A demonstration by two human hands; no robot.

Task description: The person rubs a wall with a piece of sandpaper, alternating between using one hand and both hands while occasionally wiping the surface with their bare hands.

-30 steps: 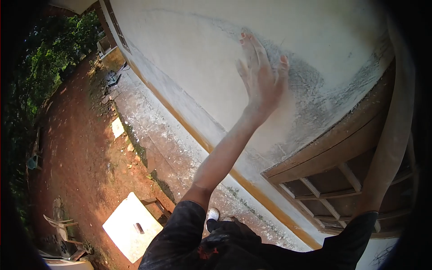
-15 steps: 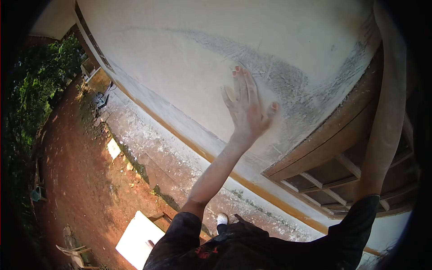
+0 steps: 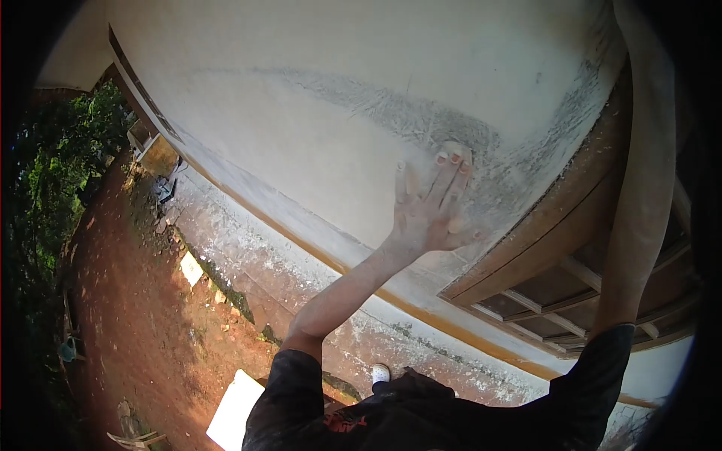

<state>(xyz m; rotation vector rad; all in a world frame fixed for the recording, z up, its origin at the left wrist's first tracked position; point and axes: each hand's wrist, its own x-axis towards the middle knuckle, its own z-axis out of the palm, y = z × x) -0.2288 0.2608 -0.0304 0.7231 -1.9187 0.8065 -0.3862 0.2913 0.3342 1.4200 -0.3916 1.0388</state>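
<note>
My left hand [image 3: 430,214] lies flat on the pale wall [image 3: 301,143], fingers stretched upward and thumb out to the right. White dust coats the hand and forearm. Under the fingers is a thin, pale piece of sandpaper [image 3: 457,148]; its edge shows past the fingertips, while most of it is hidden. A rough, grey scratched patch [image 3: 421,116] curves across the wall above the hand. My right arm [image 3: 645,173] reaches up along the right side, and its hand is beyond the top of the view.
A wooden window frame with a grille [image 3: 549,304] stands right of the left hand. Below the wall runs a rough ledge [image 3: 263,248] beside red soil [image 3: 143,301]. A white board [image 3: 235,410] and part of a wooden chair [image 3: 135,440] are lower left.
My left hand has slid right and slightly down across the wall, with the sandpaper under it. The view has shifted a little. My right arm stays raised.
</note>
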